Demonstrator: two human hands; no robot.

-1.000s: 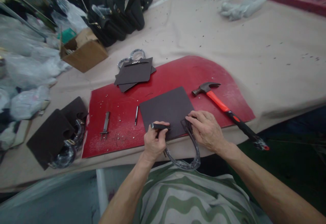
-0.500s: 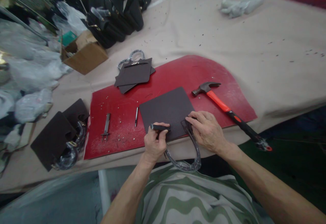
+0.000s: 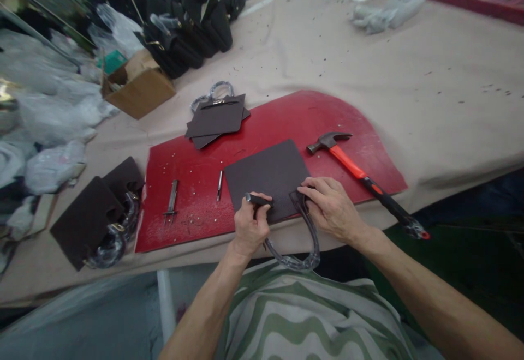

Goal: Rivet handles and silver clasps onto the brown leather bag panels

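Observation:
A dark brown leather panel (image 3: 268,166) lies flat in front of me. My left hand (image 3: 251,223) is closed at its near left edge, gripping a short dark rod (image 3: 257,200) with a rounded, shiny end, held nearly level over the panel. Looping toward my shirt is a plastic-wrapped bag handle (image 3: 301,263); one end passes under or beside my left hand. Its other end lies on the panel's near right corner, where my right hand (image 3: 329,207) pinches it with thumb and fingers. What sits beneath the right fingertips is hidden.
Under the panel is a red board (image 3: 282,117). A claw hammer (image 3: 347,161) lies right, a pronged punch (image 3: 171,202) and a thin metal rod (image 3: 220,185) left. Panels with handles (image 3: 219,117) lie behind; more panels (image 3: 88,215) sit left. Beyond are a cardboard box (image 3: 139,90) and black bags (image 3: 184,27).
The short dark rod in my left hand has tilted slightly, its shiny end now higher. My right hand keeps its pinch on the handle end. The whole view has shifted a little.

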